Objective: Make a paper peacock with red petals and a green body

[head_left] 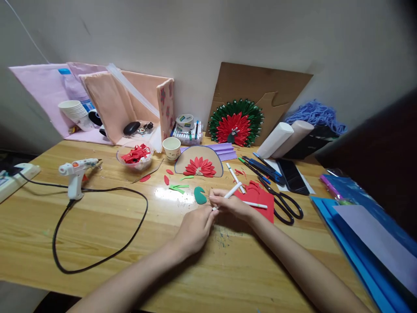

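Note:
My right hand [233,203] is closed around a white marker pen [233,191] that slants up to the right. Against it, my left hand [194,228] is pinched at the pen's lower end; whether it grips the pen, its cap or something else is hidden. Just left of the fingertips lies a green paper piece [200,195] with a notch in its right side. Beyond it sits a cardboard half-circle [181,161] bearing red petals [199,167]. Under and beside my right hand is red foam sheet [267,201], with another white marker [256,204] across it.
A hot glue gun [76,176] stands at left, its black cable [146,204] looping over the table. Black-handled scissors [288,208], pens and a phone [293,176] lie at right. Behind are a paper cup [171,148], a bowl of red scraps [135,156] and a finished-looking peacock [237,124] on cardboard.

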### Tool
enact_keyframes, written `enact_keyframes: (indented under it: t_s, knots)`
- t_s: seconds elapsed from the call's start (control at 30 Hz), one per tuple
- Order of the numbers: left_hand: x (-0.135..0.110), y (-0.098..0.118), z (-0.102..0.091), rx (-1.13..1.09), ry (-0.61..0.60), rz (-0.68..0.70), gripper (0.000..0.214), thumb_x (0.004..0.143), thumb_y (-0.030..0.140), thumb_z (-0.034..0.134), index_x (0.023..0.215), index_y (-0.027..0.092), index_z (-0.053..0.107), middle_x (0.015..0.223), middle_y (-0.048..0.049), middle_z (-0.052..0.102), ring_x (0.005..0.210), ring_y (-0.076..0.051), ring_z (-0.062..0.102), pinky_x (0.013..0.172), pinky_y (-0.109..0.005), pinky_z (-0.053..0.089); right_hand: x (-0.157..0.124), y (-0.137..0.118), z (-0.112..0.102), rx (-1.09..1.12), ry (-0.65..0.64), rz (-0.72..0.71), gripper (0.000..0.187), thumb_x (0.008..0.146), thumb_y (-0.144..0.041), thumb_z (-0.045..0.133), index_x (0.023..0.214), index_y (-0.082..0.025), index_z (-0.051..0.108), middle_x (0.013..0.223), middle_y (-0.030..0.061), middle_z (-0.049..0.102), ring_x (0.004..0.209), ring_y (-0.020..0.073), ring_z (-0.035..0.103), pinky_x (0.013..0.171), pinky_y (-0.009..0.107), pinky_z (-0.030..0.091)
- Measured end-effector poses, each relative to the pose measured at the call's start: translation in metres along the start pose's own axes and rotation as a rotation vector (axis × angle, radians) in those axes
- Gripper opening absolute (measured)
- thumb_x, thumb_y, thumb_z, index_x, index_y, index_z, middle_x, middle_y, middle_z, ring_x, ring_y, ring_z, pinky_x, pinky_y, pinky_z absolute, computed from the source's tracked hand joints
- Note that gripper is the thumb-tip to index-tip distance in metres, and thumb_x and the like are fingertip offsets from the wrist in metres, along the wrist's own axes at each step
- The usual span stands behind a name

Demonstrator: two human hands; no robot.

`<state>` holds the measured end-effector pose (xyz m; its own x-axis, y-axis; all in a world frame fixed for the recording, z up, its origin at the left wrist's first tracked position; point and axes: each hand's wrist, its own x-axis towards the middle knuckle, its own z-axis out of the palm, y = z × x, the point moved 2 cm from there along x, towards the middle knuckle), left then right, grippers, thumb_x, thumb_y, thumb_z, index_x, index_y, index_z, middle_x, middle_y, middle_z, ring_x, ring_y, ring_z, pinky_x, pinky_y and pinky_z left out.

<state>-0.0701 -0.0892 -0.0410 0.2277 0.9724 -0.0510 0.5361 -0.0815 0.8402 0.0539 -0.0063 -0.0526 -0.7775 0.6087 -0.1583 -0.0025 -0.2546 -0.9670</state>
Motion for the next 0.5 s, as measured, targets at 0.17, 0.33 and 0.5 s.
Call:
enact_keyframes:
  t_s: [0.17, 0.33, 0.5]
  knots:
    - [0.001, 0.005, 0.000, -0.419, -0.291, -0.209, 0.037, 0.090, 0.044, 0.035, 0.063, 0.019, 0.036, 0.057, 0.0044, 0.035, 0.052, -0.010, 0.031, 0.052, -0.024, 0.026, -0.006, -0.001, -0.009, -0.074, -0.202, -0.041, 0.030, 0.080, -0.042, 0.059, 0.080, -0.013, 0.065, 0.067, -0.0002, 0.055, 0.053, 0.0075, 0.040, 0.045, 0.019, 0.025]
    - [0.002, 0.012, -0.012, -1.013, -0.602, -0.419, 0.040, 0.079, 0.048, 0.054, 0.065, 0.019, 0.030, 0.056, 0.0094, 0.021, 0.046, -0.004, 0.012, 0.044, -0.018, 0.009, -0.002, 0.000, 0.004, -0.046, -0.219, -0.162, 0.028, 0.080, -0.038, 0.057, 0.077, -0.013, 0.069, 0.068, 0.0036, 0.062, 0.059, 0.0111, 0.050, 0.052, 0.021, 0.036]
    - [-0.019, 0.002, -0.027, -1.165, -0.804, -0.495, 0.040, 0.071, 0.038, 0.064, 0.059, 0.018, 0.032, 0.050, 0.0098, 0.018, 0.042, -0.003, 0.007, 0.040, -0.018, 0.001, -0.005, 0.006, 0.011, -0.068, -0.265, -0.181, 0.029, 0.081, -0.038, 0.054, 0.071, -0.014, 0.068, 0.062, 0.0048, 0.064, 0.060, 0.0149, 0.056, 0.058, 0.026, 0.043]
